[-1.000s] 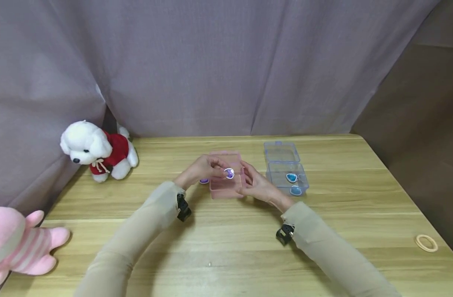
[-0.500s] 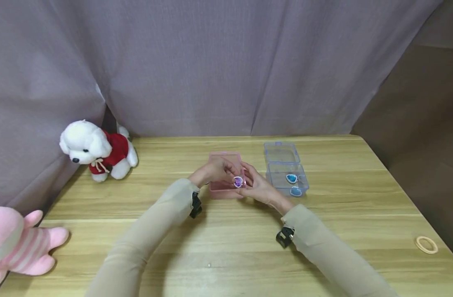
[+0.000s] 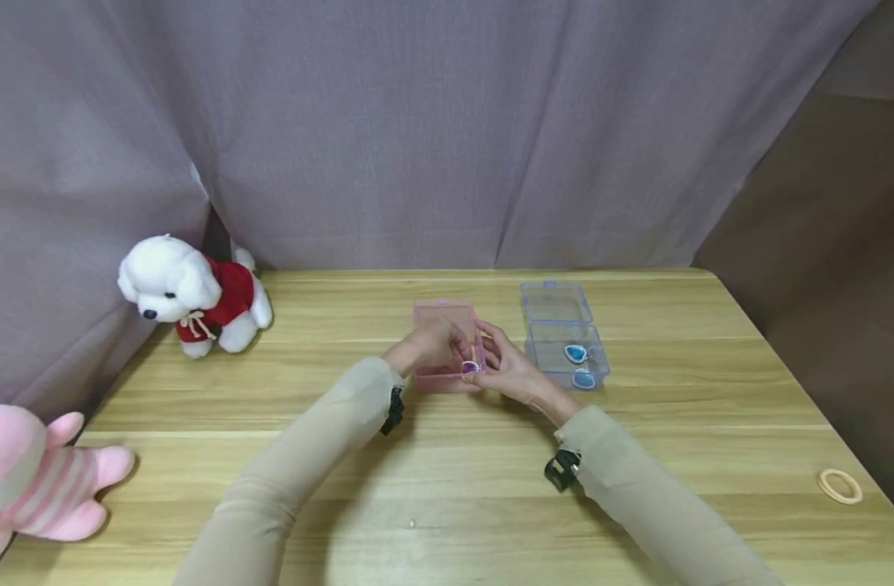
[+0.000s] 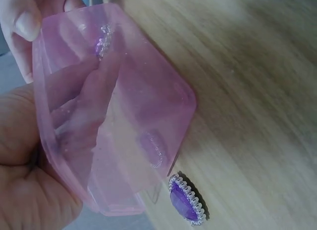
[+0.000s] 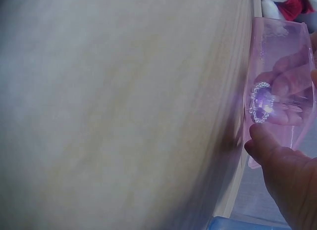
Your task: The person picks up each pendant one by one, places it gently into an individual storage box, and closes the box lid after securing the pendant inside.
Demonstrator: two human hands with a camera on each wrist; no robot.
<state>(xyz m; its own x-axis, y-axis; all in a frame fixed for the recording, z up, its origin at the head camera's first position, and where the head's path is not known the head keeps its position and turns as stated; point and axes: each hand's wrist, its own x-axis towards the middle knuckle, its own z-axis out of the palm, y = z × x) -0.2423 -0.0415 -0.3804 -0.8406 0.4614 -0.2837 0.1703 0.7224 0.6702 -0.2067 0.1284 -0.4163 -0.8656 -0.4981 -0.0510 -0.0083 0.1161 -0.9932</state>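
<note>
An open pink see-through plastic box (image 3: 447,384) stands mid-table, its lid (image 3: 443,312) tipped back. Down inside its right part, my left hand (image 3: 436,342) pinches a purple gem (image 5: 262,102) with a silvery beaded border. That gem is close to the box floor; whether it touches is hard to tell. From the right side, my right hand (image 3: 513,370) grips the box wall, its thumb (image 5: 265,141) near the front. A second purple gem (image 4: 187,200) lies on the table just left of the box, hidden from the head view by the left hand.
A clear bluish box (image 3: 564,346), lid open, stands right of the pink one with two blue gems (image 3: 576,353) in it. A white toy dog (image 3: 198,293) is back left, a pink plush (image 3: 51,480) front left. A wooden ring (image 3: 839,486) lies far right.
My left hand has carried the purple gem rightward and down into the pink box's right part. The right hand keeps its grip on the box in the same place.
</note>
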